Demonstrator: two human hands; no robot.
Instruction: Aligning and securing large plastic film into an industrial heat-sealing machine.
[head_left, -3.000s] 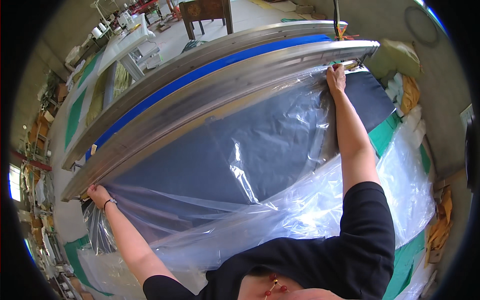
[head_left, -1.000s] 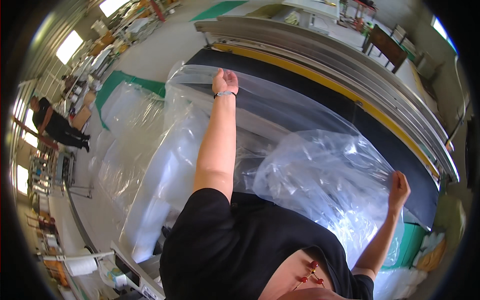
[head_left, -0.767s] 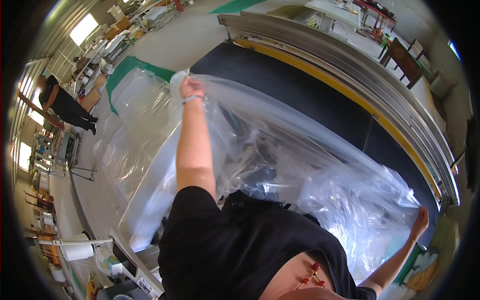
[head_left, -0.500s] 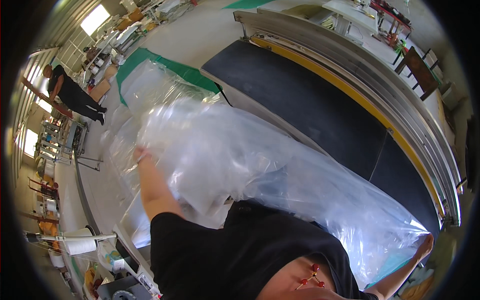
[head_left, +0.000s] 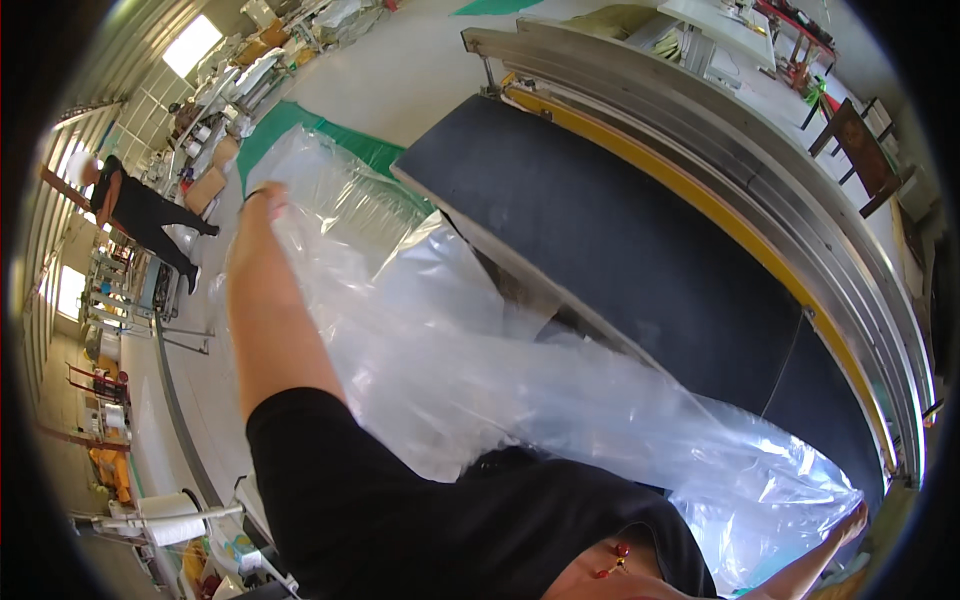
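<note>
A large clear plastic sheet [head_left: 430,370] spreads across in front of my body, creased and shiny. My left hand [head_left: 270,195] is stretched far out at the upper left, its fingers a little blurred and curled at the sheet's edge. At the lower right, my right hand [head_left: 852,522] pinches a gathered corner of the sheet, drawing it into folds. Between the hands, part of the sheet lies against the near edge of a long black-topped table [head_left: 620,250].
A yellow strip [head_left: 650,150] and metal rails [head_left: 720,130] run along the table's far side. Green sheeting [head_left: 350,145] lies on the floor beyond the plastic. At the far left stands another person [head_left: 140,215] in dark clothes. A white thread spool [head_left: 170,518] sits at lower left.
My left hand has moved up and away from me, drawing the sheet out. More of the black tabletop's near edge shows. My right hand stays near the same corner, slightly lower.
</note>
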